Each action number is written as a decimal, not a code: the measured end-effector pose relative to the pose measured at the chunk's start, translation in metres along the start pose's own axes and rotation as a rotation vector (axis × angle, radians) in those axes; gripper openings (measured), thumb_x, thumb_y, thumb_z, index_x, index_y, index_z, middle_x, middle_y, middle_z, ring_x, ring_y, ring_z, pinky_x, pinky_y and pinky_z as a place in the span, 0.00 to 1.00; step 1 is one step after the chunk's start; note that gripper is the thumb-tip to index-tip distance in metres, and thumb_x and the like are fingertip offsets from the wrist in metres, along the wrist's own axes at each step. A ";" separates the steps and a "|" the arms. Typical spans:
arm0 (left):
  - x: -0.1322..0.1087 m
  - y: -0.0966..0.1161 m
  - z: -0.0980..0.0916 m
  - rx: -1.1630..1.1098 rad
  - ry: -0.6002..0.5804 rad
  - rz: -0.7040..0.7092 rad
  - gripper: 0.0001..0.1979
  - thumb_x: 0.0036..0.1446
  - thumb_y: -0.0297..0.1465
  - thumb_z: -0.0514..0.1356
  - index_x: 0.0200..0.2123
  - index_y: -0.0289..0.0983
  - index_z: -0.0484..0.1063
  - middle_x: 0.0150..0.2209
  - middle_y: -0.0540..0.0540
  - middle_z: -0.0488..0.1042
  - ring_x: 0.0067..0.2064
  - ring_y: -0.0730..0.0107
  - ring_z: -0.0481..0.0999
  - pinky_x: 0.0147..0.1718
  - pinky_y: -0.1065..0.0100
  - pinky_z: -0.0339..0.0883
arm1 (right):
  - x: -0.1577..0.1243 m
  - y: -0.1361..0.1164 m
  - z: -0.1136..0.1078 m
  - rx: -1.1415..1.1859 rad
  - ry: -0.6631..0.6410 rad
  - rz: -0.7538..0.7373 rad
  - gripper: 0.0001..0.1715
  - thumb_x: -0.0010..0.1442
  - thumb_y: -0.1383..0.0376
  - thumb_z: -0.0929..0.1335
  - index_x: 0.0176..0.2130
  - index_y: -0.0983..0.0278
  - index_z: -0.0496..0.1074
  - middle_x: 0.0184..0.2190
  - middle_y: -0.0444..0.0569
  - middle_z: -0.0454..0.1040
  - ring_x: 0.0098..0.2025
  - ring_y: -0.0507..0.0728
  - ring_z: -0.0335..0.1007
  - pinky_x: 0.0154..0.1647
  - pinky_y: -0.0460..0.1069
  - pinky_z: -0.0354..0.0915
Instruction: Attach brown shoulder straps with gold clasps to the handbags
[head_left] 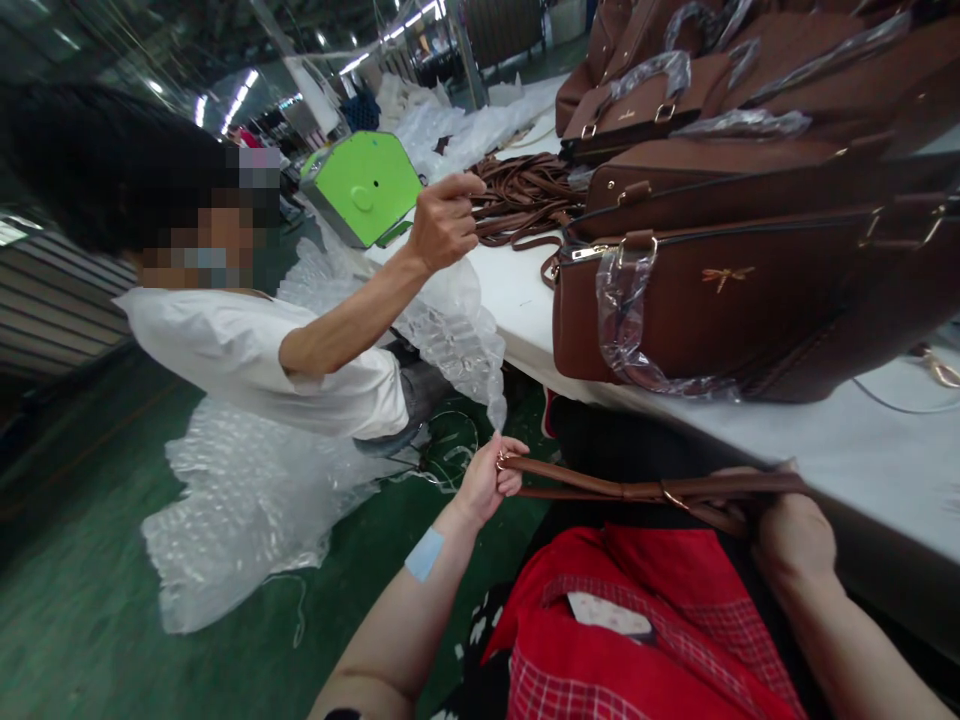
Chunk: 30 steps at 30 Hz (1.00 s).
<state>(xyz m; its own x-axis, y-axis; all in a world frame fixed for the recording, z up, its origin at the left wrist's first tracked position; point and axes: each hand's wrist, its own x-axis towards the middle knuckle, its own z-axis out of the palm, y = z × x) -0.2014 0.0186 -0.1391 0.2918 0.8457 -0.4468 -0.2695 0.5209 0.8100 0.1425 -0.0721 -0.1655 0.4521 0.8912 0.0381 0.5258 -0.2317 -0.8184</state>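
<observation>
By the near edge of the table [885, 450], your left hand [491, 478] grips the brown strap [643, 491]; your right hand [796, 535] seems closed farther along. Likely light and supple; hold both ends.

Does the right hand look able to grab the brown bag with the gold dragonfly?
Probably not straight away: the right hand grips the long brown strap. If freed, likely yes: the bag is just ahead on the white table, with nothing else visible between.
</observation>
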 end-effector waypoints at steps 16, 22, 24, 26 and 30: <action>0.013 0.001 0.004 0.274 0.131 0.178 0.31 0.55 0.58 0.55 0.25 0.33 0.71 0.17 0.55 0.56 0.17 0.84 0.49 0.16 0.76 0.38 | -0.054 0.149 -0.086 -0.496 -0.263 0.079 0.23 0.50 0.45 0.64 0.21 0.54 0.78 0.17 0.51 0.76 0.19 0.67 0.74 0.18 0.56 0.68; 0.014 0.008 0.008 0.189 0.216 0.215 0.31 0.54 0.59 0.56 0.25 0.34 0.69 0.16 0.57 0.51 0.16 0.84 0.45 0.16 0.76 0.38 | -0.065 0.170 -0.105 -0.521 -0.267 -0.115 0.15 0.41 0.48 0.65 0.13 0.51 0.70 0.06 0.51 0.62 0.08 0.63 0.56 0.12 0.58 0.56; 0.009 0.011 0.010 0.220 0.126 0.174 0.31 0.55 0.58 0.55 0.26 0.33 0.70 0.16 0.58 0.51 0.16 0.84 0.45 0.16 0.76 0.39 | -0.065 0.162 -0.104 -0.571 -0.236 -0.099 0.15 0.43 0.48 0.65 0.14 0.50 0.69 0.07 0.50 0.62 0.09 0.63 0.57 0.13 0.58 0.57; 0.003 0.015 0.013 0.256 0.023 0.149 0.29 0.57 0.57 0.56 0.28 0.33 0.71 0.16 0.58 0.52 0.17 0.83 0.49 0.17 0.75 0.42 | -0.064 0.144 -0.099 -0.596 -0.212 -0.084 0.17 0.47 0.47 0.65 0.16 0.50 0.70 0.11 0.50 0.68 0.13 0.65 0.64 0.16 0.58 0.62; -0.007 0.022 0.018 0.320 -0.091 0.195 0.23 0.56 0.51 0.61 0.34 0.33 0.73 0.19 0.55 0.59 0.21 0.79 0.59 0.22 0.74 0.52 | -0.056 0.077 -0.079 -0.495 -0.167 -0.181 0.21 0.59 0.46 0.61 0.32 0.54 0.74 0.30 0.51 0.79 0.32 0.66 0.78 0.30 0.60 0.73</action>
<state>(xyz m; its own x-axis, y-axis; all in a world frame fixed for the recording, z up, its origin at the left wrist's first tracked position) -0.1927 0.0221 -0.1116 0.3470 0.9044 -0.2484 -0.0322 0.2762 0.9606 0.2148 -0.1707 -0.1855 0.2242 0.9741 0.0287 0.8786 -0.1893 -0.4384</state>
